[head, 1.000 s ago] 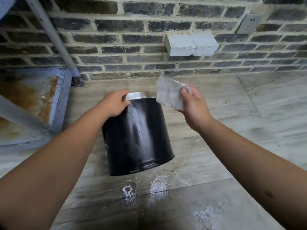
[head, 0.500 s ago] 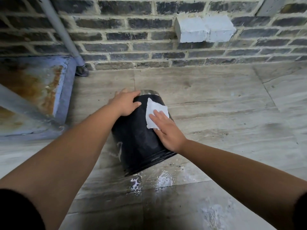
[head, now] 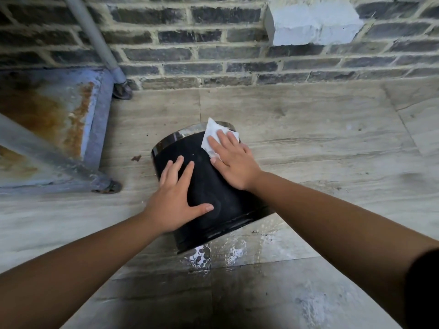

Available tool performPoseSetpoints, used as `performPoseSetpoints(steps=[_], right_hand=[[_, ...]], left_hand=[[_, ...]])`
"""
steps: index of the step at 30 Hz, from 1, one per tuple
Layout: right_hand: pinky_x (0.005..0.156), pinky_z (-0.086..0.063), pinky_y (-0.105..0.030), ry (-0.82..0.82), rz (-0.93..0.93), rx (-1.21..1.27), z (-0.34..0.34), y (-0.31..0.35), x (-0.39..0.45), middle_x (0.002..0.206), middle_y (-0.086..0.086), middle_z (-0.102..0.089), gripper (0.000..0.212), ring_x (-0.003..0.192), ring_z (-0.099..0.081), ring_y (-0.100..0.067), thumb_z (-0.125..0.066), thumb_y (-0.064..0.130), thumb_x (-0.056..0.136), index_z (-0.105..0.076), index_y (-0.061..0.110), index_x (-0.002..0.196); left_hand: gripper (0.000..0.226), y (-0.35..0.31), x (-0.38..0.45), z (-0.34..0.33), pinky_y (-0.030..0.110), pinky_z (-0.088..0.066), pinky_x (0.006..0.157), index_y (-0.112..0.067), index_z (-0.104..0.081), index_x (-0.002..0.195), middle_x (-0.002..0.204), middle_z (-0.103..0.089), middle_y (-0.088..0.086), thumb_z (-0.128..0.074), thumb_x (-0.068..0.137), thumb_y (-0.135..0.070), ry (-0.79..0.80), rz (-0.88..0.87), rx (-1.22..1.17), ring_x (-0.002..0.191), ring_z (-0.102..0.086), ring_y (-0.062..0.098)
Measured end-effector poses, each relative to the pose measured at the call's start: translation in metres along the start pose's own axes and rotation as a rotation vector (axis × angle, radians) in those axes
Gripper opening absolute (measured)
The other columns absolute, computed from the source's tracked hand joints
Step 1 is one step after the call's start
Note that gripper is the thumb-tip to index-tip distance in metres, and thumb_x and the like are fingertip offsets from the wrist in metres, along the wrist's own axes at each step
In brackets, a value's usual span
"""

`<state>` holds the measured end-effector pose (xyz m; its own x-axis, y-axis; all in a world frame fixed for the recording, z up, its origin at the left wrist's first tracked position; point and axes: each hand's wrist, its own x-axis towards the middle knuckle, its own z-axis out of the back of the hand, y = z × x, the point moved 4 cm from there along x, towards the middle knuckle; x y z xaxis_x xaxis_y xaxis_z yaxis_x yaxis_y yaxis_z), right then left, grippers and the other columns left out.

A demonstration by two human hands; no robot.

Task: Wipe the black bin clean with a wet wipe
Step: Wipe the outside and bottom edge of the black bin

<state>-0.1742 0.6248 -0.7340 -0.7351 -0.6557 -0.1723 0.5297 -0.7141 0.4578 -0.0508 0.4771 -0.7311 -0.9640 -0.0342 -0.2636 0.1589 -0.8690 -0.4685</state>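
Observation:
The black bin (head: 223,200) lies tilted on the tiled floor, its silver rim pointing away toward the brick wall. My right hand (head: 231,160) presses a white wet wipe (head: 211,132) flat against the bin's side near the rim, fingers straight. My left hand (head: 175,200) rests spread on the bin's side nearer to me, fingers straight and thumb out. Most of the wipe is hidden under my right fingers.
A rusty blue metal frame (head: 95,119) with a grey pipe (head: 95,36) stands at the left. The brick wall (head: 213,53) runs along the back. A wet patch (head: 213,255) with white residue marks the floor just below the bin.
My left hand left the rim and now lies flat lower on the bin's side. My right hand slid the wipe up toward the rim. The view has moved closer to the bin.

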Motion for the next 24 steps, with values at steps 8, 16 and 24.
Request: performPoseSetpoints(steps=[8, 16, 24], right_hand=[[0.117, -0.017, -0.046, 0.077, 0.447, -0.049, 0.001, 0.017, -0.054, 0.161, -0.01, -0.027, 0.047, 0.15, -0.013, -0.03, -0.039, 0.026, 0.103, -0.038, 0.015, 0.149], [0.119, -0.027, -0.032, 0.082, 0.425, 0.331, 0.0, 0.012, -0.121, 0.148, -0.006, -0.048, 0.044, 0.144, -0.034, -0.013, -0.035, 0.028, 0.104, -0.051, 0.007, 0.139], [0.112, -0.033, -0.031, -0.187, -0.29, 0.84, 0.037, -0.053, -0.028, 0.143, -0.004, -0.053, 0.045, 0.134, -0.047, -0.015, -0.041, 0.031, 0.103, -0.049, 0.009, 0.142]], left_hand=[[0.13, 0.013, 0.008, -0.002, 0.045, -0.009, 0.116, -0.025, 0.004, 0.154, 0.161, 0.018, -0.003, -0.047, 0.053, -0.09, 0.059, -0.043, -0.079, 0.144, 0.027, 0.015], [0.125, 0.028, 0.011, -0.003, 0.046, -0.015, 0.116, -0.038, 0.021, 0.147, 0.15, 0.031, -0.023, -0.06, 0.062, -0.079, 0.141, -0.084, -0.009, 0.134, 0.04, 0.004], [0.124, 0.03, 0.017, 0.0, 0.046, -0.012, 0.114, -0.04, 0.034, 0.141, 0.148, 0.038, -0.022, -0.053, 0.063, -0.081, 0.216, -0.094, 0.021, 0.126, 0.048, -0.003]])
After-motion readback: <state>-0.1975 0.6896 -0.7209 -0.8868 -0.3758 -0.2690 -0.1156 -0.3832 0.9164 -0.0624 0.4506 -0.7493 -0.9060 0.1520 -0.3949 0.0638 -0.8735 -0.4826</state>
